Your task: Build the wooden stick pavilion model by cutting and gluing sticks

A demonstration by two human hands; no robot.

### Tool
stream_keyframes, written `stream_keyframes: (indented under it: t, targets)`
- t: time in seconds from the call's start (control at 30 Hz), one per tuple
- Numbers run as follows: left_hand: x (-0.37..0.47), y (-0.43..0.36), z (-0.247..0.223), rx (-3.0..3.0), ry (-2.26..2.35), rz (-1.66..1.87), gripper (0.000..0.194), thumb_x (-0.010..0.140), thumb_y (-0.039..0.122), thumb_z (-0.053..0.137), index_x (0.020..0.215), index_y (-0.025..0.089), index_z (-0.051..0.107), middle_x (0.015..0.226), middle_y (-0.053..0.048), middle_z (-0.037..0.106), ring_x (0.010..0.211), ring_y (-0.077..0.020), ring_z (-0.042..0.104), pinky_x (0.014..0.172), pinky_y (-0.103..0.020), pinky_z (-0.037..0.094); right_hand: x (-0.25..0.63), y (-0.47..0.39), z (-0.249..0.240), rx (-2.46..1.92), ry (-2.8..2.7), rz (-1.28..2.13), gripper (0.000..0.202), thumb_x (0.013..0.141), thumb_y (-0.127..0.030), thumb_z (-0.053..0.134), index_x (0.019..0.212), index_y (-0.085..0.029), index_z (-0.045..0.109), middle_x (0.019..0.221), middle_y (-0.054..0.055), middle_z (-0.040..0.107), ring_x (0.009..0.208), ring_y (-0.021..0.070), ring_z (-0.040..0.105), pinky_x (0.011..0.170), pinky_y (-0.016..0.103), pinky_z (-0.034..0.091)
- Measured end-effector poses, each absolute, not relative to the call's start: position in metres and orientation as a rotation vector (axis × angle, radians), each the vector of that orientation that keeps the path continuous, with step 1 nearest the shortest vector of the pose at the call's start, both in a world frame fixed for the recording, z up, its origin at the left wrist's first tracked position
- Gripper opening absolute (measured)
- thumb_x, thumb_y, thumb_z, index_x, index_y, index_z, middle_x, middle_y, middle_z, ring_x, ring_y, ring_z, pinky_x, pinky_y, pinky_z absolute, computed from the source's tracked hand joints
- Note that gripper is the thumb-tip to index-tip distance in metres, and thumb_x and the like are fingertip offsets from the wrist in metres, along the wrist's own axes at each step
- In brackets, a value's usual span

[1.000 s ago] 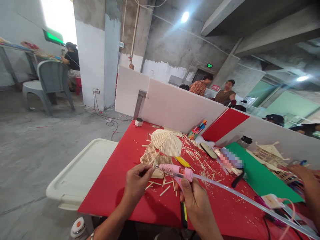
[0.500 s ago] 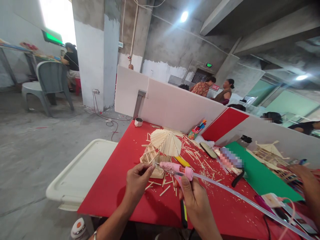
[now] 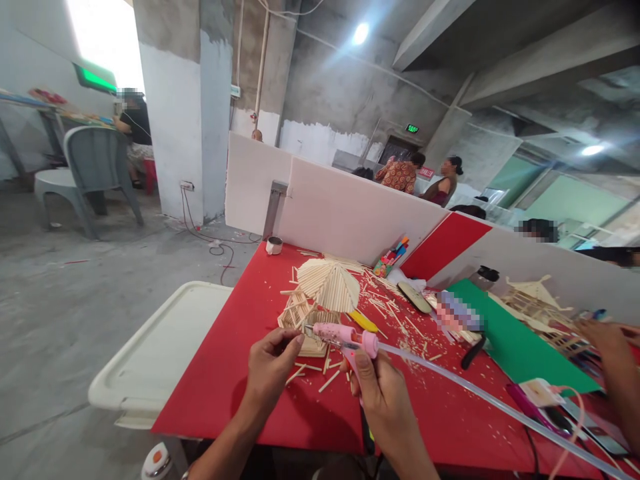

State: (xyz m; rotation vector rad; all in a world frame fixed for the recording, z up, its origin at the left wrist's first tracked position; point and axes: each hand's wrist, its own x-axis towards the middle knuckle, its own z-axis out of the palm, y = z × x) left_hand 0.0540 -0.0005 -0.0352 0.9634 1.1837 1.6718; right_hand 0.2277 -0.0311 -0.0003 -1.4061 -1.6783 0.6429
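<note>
My right hand (image 3: 377,383) is wrapped round the handle of a pink glue gun (image 3: 335,333), with a long clear glue stick (image 3: 450,379) trailing from its back. The gun's nozzle points left, close to the fingertips of my left hand (image 3: 273,363). Those fingers are pinched together; anything between them is too small to make out. Behind both hands stands a small model of wooden sticks (image 3: 295,310), with a round stick roof (image 3: 330,283) tilted over it. Loose sticks (image 3: 329,381) lie around its base on the red tabletop (image 3: 210,373).
Past the model are a yellow tool (image 3: 364,321), a pen holder (image 3: 384,265) and a roll of tape (image 3: 274,245). On the right, another person's hand (image 3: 600,337) is near a second stick model (image 3: 537,293) by a green board (image 3: 525,340). A white partition (image 3: 350,200) borders the table.
The whole view has shifted slightly. My left fingertips and the glue gun's nozzle remain close together, and my grip on the gun looks the same.
</note>
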Motion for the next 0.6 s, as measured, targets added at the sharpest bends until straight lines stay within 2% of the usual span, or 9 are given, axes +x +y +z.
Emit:
stream_keyframes:
  t: [0.6]
  targets:
    - [0.0524, -0.0002, -0.0338, 0.926, 1.166, 1.688, 0.025, 0.06, 0.038, 0.078, 0.068, 0.015, 0.075, 0.055, -0.001, 0.063, 0.047, -0.0103, 0.049, 0.044, -0.02, 0.039, 0.2211, -0.0312, 0.0091, -1.392, -1.695, 0.499, 0.048, 0.094, -0.055, 0.033, 0.075, -0.019, 0.06, 0.054, 0.0, 0.056, 0.048, 0.0137, 0.053, 0.049, 0.024, 0.038]
